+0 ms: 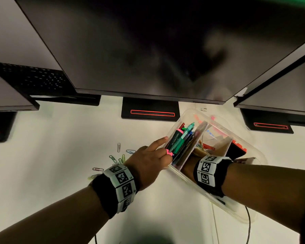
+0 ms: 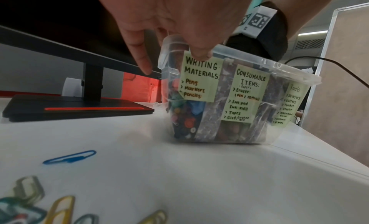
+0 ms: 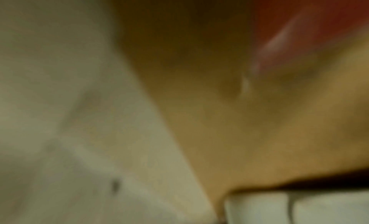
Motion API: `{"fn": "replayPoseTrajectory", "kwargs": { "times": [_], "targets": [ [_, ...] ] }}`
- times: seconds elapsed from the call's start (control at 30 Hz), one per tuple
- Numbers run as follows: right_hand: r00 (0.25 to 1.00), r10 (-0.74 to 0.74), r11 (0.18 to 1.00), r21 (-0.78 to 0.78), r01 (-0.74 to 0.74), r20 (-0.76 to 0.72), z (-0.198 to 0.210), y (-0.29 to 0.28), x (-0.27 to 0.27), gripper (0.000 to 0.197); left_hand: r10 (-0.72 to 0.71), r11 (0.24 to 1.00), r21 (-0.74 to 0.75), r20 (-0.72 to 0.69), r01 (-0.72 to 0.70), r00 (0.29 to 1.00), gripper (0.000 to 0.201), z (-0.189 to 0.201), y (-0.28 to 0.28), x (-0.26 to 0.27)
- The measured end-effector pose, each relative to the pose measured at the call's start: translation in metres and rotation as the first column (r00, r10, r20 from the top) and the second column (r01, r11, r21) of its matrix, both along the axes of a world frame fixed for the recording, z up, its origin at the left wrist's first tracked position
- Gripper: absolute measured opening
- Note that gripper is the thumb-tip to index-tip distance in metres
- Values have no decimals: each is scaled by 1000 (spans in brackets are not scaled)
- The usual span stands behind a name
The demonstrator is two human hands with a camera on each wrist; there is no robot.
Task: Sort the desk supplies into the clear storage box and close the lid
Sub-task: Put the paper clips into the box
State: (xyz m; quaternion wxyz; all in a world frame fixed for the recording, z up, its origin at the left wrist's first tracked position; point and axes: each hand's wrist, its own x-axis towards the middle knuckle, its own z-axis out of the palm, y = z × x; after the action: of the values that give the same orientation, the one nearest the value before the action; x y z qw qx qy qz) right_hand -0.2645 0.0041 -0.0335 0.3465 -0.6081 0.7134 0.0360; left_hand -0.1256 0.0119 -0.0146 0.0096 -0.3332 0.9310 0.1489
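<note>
Paper clips (image 1: 121,156): a loose scatter of coloured clips lay on the white desk (image 1: 69,155) behind and to the left of the left hand; the left wrist view showed a blue clip (image 2: 69,157) apart from a blurred heap nearer the camera.

Left hand (image 1: 149,160): reached to the near left corner of the clear storage box (image 1: 245,213). Index finger was extended along the box rim; the remaining fingers curled over the rim, pinching the pink end of a pen (image 1: 169,152) in the writing compartment.

Pens and markers (image 1: 180,140): stood packed together just ahead of the left fingertips, in the leftmost compartment, including a dark green highlighter with a pink cap.

Labels: three pale green notes on the box front, reading "Writing Materials" (image 2: 200,76), "Consumable Items" (image 2: 244,95) and "Tools" (image 2: 291,102).

Right hand (image 1: 188,167): plunged into the middle compartment, to the right of the left hand; only wrist and banded forearm showed, so finger state cannot be told. The right wrist view was a blur of tan and red.

Lid: not seated on the box; the box stood open.

Monitor base (image 1: 150,111): beyond both hands.
</note>
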Motion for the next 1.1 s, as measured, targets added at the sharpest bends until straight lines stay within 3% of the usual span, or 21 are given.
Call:
{"fn": "replayPoseTrajectory", "kwargs": {
  "times": [0.03, 0.1, 0.13, 0.17, 0.2, 0.27, 0.33, 0.53, 0.73, 0.77, 0.8, 0.87, 0.93, 1.03, 1.1],
  "targets": [
    [972, -23, 991, -131, -8, -233, 4, 9, 24, 65, 5, 1000, -3, -29, -5, 1000, 21, -1, 0, 1],
    [924, -247, 968, -112, 223, -291, 20, 13, 72, 84, -2, 997, -75, -114, -7, 994, 19, -2, 0, 2],
    [904, -348, 933, -186, 308, -247, 16, 12, 98, 87, -7, 993, -116, -152, -11, 988, 21, -4, -1, 3],
    [842, -444, 884, -306, 354, -307, 17, 12, 117, 89, -8, 988, -152, -179, -20, 984, 23, -6, -1, 3],
    [762, -516, 844, -382, 376, -390, 18, 13, 124, 90, -9, 986, -165, -190, -22, 982, 24, -8, -1, 3],
    [679, -573, 802, -485, 348, -460, 20, 17, 120, 88, -15, 983, -184, -217, -26, 976, 25, -9, -1, 2],
    [640, -590, 787, -529, 318, -493, 21, 17, 120, 84, -23, 980, -196, -244, -26, 969, 25, -8, 0, 2],
    [622, -603, 759, -598, 257, -499, 19, 19, 119, 69, -21, 978, -205, -259, -34, 966, 26, -9, 0, 2],
    [740, -532, 834, -410, 370, -413, 33, 20, 116, 81, -32, 979, -203, -260, -23, 965, 29, -7, 1, 2],
    [710, -543, 824, -445, 350, -447, 31, 19, 107, 80, -33, 979, -204, -264, -23, 964, 29, -7, 1, 2],
    [682, -510, 832, -501, 238, -524, 28, 19, 102, 77, -32, 979, -204, -267, -24, 963, 29, -6, 1, 2],
    [733, -340, 906, -414, 88, -589, 36, 23, 89, 65, -27, 978, -208, -264, -29, 964, 31, -5, 1, 1],
    [652, -490, 839, -516, 172, -579, 41, 24, 93, 61, -22, 977, -210, -256, -33, 966, 31, -5, 2, 0],
    [751, -470, 868, -399, 297, -464, 34, 29, 116, 77, -31, 979, -203, -241, -19, 970, 31, -4, 2, -1],
    [863, -355, 911, -340, 233, -359, 24, 31, 113, 77, -34, 983, -186, -223, -8, 974, 30, -3, 2, -2]
  ]
}}
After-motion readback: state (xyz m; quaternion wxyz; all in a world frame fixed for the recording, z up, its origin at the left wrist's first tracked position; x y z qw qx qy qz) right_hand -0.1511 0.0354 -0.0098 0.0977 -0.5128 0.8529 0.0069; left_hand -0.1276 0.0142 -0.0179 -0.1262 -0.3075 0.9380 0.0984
